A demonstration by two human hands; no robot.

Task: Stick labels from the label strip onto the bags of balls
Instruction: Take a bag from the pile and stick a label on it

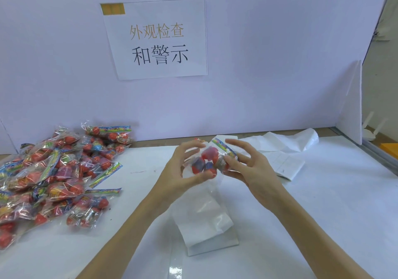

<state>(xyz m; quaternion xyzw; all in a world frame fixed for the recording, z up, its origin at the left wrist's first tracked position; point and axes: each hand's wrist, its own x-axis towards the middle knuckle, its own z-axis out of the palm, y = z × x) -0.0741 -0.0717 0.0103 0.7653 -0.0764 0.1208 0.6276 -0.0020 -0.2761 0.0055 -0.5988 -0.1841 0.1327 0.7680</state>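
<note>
Holding one bag (210,160) of balls up over the table (323,203), both hands are on it at once. Left hand (183,166) curls round the bag's left side, thumb underneath, fingers arched over the top. Right hand (249,166) pinches the bag's right end by the striped header, its other fingers spread loose. Inside the clear bag: red and blue balls. Directly below the bag, a glossy white label strip (206,220) lies on the table, running toward the person. Well to the left of the bag sits the pile (53,175) of more bags, mostly red balls, heaped against the back wall. Just right of the bag, behind the right hand, crumpled white paper (286,147) rests on the table. Above the bag, a printed sign (157,39) hangs on the wall.
</note>
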